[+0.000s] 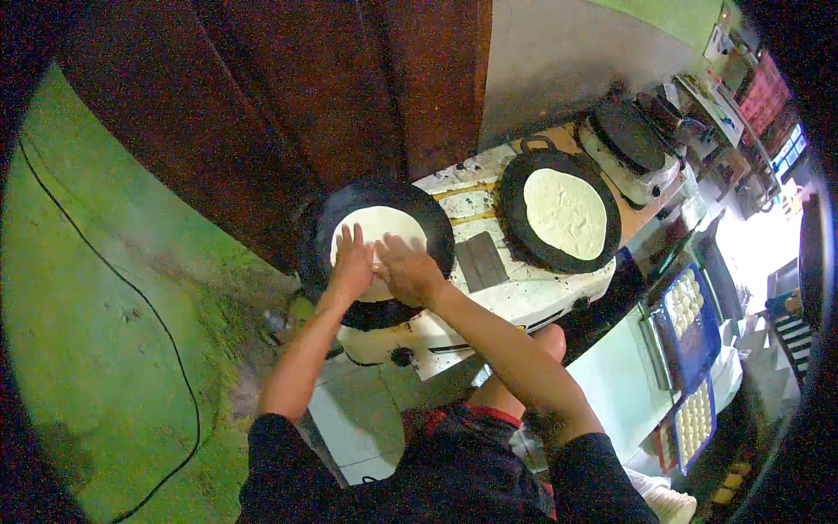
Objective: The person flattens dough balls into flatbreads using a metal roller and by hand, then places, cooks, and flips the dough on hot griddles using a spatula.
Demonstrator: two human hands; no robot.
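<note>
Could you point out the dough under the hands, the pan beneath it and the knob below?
Dough [382, 221]: head view, on its bare upper part.
Pan [384, 191]: head view, on its far side.
Knob [401, 356]: head view, on its middle.

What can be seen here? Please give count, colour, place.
dough rounds: 2, cream, on the pans
pans: 2, black, on large stove
large stove: 1, white, centre
flat plate: 1, grey, between pans
griddle: 1, black, on small stove
small stove: 1, white, upper right
trays: 2, blue, right
dough balls: many, cream, on trays
tabletop: 1, white, left of trays
panel: 1, brown, behind large stove
wall: 2 parts, green, left and top right
cable: 1, black, left
floor tiles: several, white, below large stove
clutter: uncountable, mixed, far right
sleeves: 2, black, bottom
left hand: 1, bare, over left dough round
right hand: 1, bare, beside left hand
</note>
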